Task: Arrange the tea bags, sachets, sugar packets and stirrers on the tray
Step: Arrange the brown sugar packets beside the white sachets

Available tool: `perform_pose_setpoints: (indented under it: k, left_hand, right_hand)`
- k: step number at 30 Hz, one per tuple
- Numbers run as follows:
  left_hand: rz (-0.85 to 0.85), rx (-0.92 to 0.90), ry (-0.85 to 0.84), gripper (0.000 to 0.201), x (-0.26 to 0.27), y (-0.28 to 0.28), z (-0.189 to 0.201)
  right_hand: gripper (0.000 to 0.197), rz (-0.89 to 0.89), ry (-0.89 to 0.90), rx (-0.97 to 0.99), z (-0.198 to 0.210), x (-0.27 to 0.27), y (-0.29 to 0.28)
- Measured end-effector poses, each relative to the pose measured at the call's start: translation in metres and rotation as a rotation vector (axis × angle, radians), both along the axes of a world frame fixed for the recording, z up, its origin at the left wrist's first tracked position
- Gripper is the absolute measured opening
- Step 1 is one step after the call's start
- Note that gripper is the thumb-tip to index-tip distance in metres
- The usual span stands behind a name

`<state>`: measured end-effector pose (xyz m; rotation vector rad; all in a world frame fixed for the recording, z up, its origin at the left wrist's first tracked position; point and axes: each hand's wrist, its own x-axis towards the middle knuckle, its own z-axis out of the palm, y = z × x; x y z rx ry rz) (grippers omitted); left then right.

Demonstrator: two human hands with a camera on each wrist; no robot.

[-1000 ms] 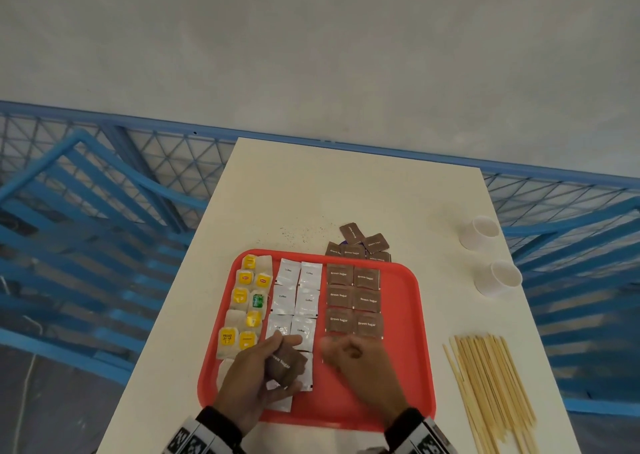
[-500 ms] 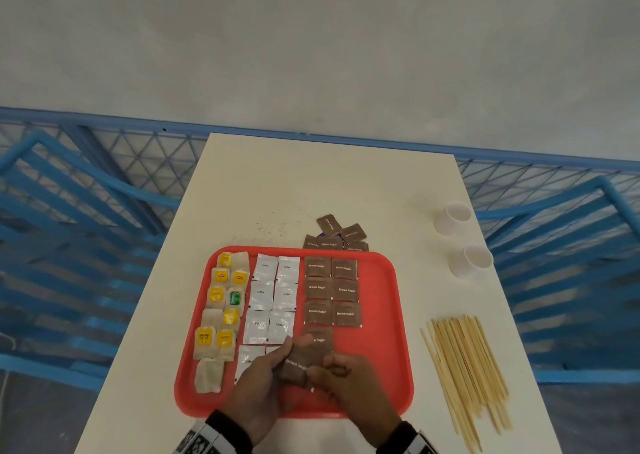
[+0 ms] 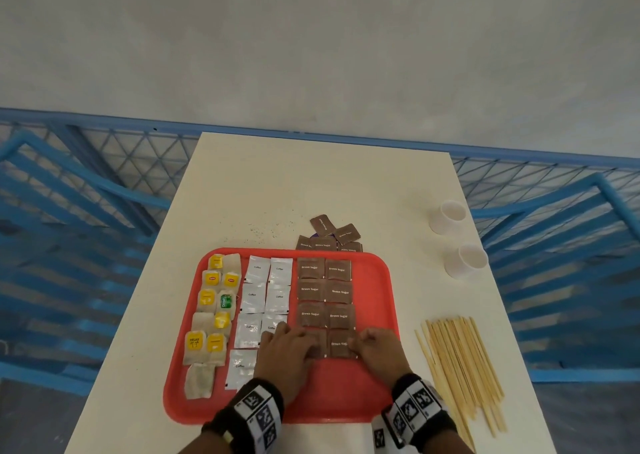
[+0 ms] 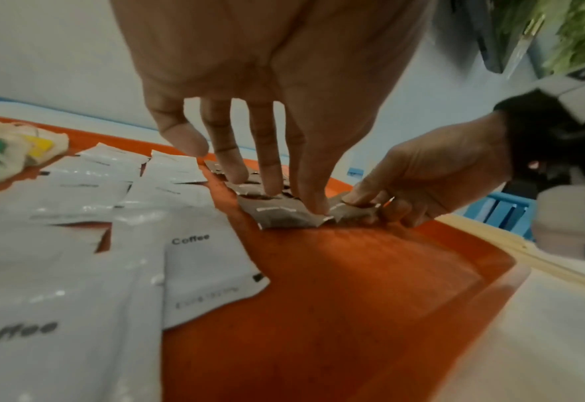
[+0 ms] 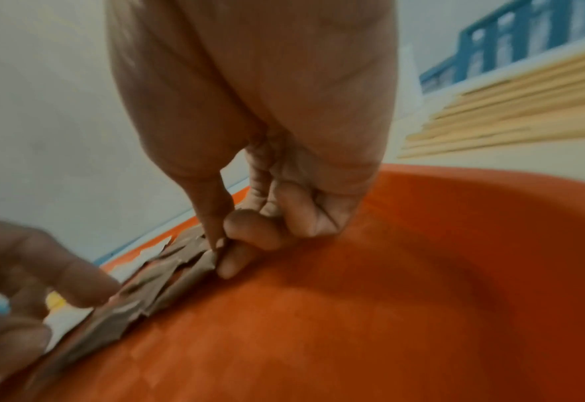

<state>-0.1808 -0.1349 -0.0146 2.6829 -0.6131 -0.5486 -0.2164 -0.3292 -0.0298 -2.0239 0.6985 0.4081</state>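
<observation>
A red tray (image 3: 377,273) holds tea bags (image 3: 216,301) on the left, white coffee sachets (image 3: 265,297) in the middle and two columns of brown sugar packets (image 3: 325,292) on the right. My left hand (image 3: 294,344) presses straight fingers (image 4: 270,176) flat on the nearest left brown packet (image 4: 280,215). My right hand (image 3: 360,346) pinches the right edge of the brown packet beside it (image 3: 341,344) between thumb and forefinger (image 5: 215,217), other fingers curled. Wooden stirrers (image 3: 460,367) lie on the table to the tray's right.
Several loose brown sugar packets (image 3: 329,237) lie on the cream table (image 3: 311,183) just behind the tray. Two white paper cups (image 3: 448,216) (image 3: 465,261) lie on their sides at the right. Blue railings (image 3: 86,193) flank the table.
The left hand held a brown packet above the tray's front; that packet and a second now lie flat as a fourth row, with both hands spread apart on them.
</observation>
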Motion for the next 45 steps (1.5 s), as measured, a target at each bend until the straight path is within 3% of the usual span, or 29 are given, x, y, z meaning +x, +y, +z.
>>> perform_pose_setpoints:
  k: [4, 7, 12, 15, 18, 20, 22, 25, 29, 31, 33, 36, 41, 43, 45]
  left_hand:
    - [-0.046, 0.060, -0.033, 0.035, 0.004, 0.000, -0.007]
    - [-0.064, 0.074, -0.066, 0.035, 0.008, -0.002, -0.007]
    - [-0.102, 0.074, -0.032, 0.024, 0.011, -0.002, -0.012]
    - [-0.144, 0.125, -0.023, 0.031, 0.010, 0.003, -0.017]
    - [-0.154, 0.000, -0.086, 0.013, 0.021, 0.005, -0.010]
    - [-0.151, -0.103, -0.046, 0.025, 0.040, 0.002, 0.003]
    - [-0.120, -0.154, -0.033, 0.020, 0.070, -0.002, 0.021]
    - [-0.012, -0.178, -0.065, 0.019, 0.123, -0.013, 0.040]
    - [0.172, -0.009, -0.009, 0.022, 0.187, -0.027, 0.037]
    - [0.209, 0.130, 0.043, 0.033, 0.208, -0.035, 0.029]
    - [0.237, 0.233, 0.138, 0.057, 0.223, -0.045, 0.011]
    - [0.318, 0.151, 0.272, 0.103, 0.236, -0.063, -0.020]
    - [0.334, 0.204, 0.262, 0.105, 0.238, -0.092, -0.056]
    - [0.350, 0.175, 0.281, 0.111, 0.243, -0.100, -0.075]
    - [0.409, 0.130, 0.292, 0.103, 0.252, -0.101, -0.095]
  right_hand:
    - [0.019, -0.064, 0.013, -0.108, -0.005, 0.000, 0.007]
    - [0.026, -0.124, 0.009, -0.118, -0.002, -0.001, 0.015]
    - [0.031, -0.070, 0.042, -0.125, -0.006, 0.000, 0.021]
    - [0.029, -0.024, 0.037, -0.149, 0.001, 0.008, 0.017]
    - [0.026, 0.073, -0.027, -0.249, 0.017, 0.038, 0.005]
    - [0.028, 0.081, -0.100, -0.307, 0.027, 0.069, -0.008]
    - [0.025, 0.056, -0.158, -0.366, 0.031, 0.105, -0.022]
    - [0.017, 0.038, -0.111, -0.402, 0.029, 0.153, -0.042]
    - [0.053, 0.084, 0.120, -0.474, 0.018, 0.190, -0.054]
    - [0.071, 0.120, 0.221, -0.514, 0.010, 0.198, -0.054]
    - [0.082, 0.140, 0.269, -0.527, 0.003, 0.203, -0.052]
    - [0.078, 0.119, 0.248, -0.501, -0.007, 0.210, -0.046]
    - [0.053, 0.016, 0.126, -0.363, -0.019, 0.219, -0.043]
    - [0.053, -0.025, 0.084, -0.360, -0.021, 0.222, -0.042]
    - [0.053, -0.060, 0.059, -0.340, -0.022, 0.223, -0.046]
